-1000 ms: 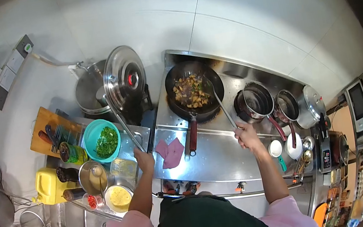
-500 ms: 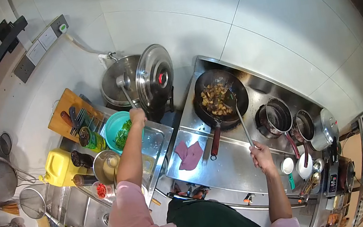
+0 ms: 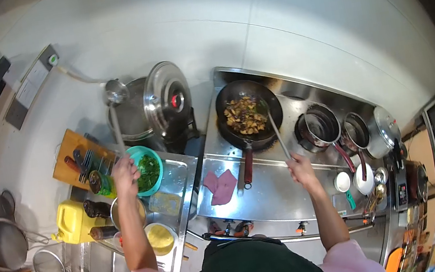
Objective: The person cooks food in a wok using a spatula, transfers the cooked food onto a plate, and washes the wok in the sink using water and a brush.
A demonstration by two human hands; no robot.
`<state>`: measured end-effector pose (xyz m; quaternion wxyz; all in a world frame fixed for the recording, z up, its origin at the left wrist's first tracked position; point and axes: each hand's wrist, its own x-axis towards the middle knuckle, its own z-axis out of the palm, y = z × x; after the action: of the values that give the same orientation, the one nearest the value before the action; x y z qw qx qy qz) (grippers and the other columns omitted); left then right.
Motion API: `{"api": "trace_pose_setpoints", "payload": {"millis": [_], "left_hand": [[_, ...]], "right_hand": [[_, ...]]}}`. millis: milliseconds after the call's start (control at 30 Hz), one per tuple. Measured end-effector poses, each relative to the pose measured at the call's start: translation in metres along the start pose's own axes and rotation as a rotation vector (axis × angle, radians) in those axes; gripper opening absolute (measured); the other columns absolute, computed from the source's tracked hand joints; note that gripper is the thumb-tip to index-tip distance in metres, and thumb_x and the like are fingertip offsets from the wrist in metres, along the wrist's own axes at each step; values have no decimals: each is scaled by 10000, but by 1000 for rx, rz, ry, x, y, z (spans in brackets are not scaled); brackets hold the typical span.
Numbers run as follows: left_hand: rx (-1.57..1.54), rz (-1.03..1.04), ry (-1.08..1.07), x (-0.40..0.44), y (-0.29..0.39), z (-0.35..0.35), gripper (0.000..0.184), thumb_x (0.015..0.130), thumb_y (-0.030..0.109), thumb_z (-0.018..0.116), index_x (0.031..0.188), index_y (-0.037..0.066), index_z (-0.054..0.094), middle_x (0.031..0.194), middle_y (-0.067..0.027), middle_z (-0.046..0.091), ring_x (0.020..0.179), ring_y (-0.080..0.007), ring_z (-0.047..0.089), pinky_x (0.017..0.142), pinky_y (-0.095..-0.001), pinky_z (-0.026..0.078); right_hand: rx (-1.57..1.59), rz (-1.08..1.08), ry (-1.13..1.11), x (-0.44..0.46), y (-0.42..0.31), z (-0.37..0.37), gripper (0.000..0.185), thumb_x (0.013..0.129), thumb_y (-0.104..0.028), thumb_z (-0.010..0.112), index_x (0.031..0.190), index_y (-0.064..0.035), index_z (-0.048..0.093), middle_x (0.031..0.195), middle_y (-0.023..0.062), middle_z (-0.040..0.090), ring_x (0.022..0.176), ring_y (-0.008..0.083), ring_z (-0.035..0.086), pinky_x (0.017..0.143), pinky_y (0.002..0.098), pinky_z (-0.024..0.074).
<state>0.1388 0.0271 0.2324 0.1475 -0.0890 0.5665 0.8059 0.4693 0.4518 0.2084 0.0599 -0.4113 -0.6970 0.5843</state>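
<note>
My left hand [image 3: 126,176] is closed round the long handle of a metal ladle [image 3: 116,92], whose bowl is raised at the left rim of the large steel pot [image 3: 132,115]. That hand is beside the turquoise bowl [image 3: 161,173] of chopped greens [image 3: 148,171]. My right hand [image 3: 301,169] grips the handle of a long metal spatula [image 3: 279,136]. Its far end rests in the dark wok [image 3: 228,91], at the right side of the browned food pieces [image 3: 245,115]. The wok's handle [image 3: 248,166] points toward me, untouched.
A lid [image 3: 166,99] leans on the steel pot. Two saucepans [image 3: 320,125] stand right of the wok. Pink cloths [image 3: 222,186] lie on the steel counter. A yellow jug [image 3: 74,221], bottles, a cutting board [image 3: 64,154] and a plate of yellow food [image 3: 160,238] are at the left.
My left hand has lifted the ladle out of the steel pot and moved it left and back toward me. My right hand keeps the spatula in the wok. The whole view has shifted.
</note>
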Motion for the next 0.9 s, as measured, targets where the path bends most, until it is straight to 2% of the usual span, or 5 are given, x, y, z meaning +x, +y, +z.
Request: {"api": "trace_pose_setpoints", "payload": {"millis": [100, 167, 500, 700, 900], "left_hand": [[-21, -2, -71, -53, 32, 8, 218, 975, 145, 527, 1127, -10, 543, 786, 3, 496, 525, -37, 380, 381, -189, 278], [-59, 1, -93, -82, 45, 16, 277, 983, 135, 511, 1201, -33, 530, 799, 0, 502, 527, -30, 378, 375, -183, 274], [-163, -247, -380, -139, 13, 58, 306, 984, 141, 514, 1239, -27, 523, 814, 16, 502, 531, -7, 373, 370, -156, 271], [28, -315, -455, -133, -54, 116, 252, 946, 130, 576, 1180, 38, 549, 773, 19, 509, 504, -24, 372, 385, -183, 272], [305, -148, -517, -118, -117, 160, 82, 968, 109, 533, 1020, 45, 542, 641, 32, 438, 434, -54, 365, 352, -240, 296]], "right_hand": [[-739, -451, 249, 77, 30, 18, 431, 864, -224, 641, 1254, -52, 584, 751, 171, 669, 690, 351, 671, 596, 460, 518], [-772, -334, 169, 85, -6, 32, 421, 883, -237, 600, 1267, -65, 574, 917, 221, 688, 922, 425, 652, 795, 515, 508], [-1019, -453, 93, 81, 2, 10, 314, 953, -144, 469, 1209, -19, 601, 835, 231, 674, 730, 383, 675, 618, 477, 533], [616, 17, -271, 81, -17, 16, 138, 967, -196, 529, 936, -62, 538, 638, -5, 497, 451, 59, 412, 361, 219, 312], [1025, 178, -393, 102, -7, 30, 97, 992, -178, 485, 944, -106, 441, 656, 0, 474, 470, 74, 417, 385, 227, 325]]}}
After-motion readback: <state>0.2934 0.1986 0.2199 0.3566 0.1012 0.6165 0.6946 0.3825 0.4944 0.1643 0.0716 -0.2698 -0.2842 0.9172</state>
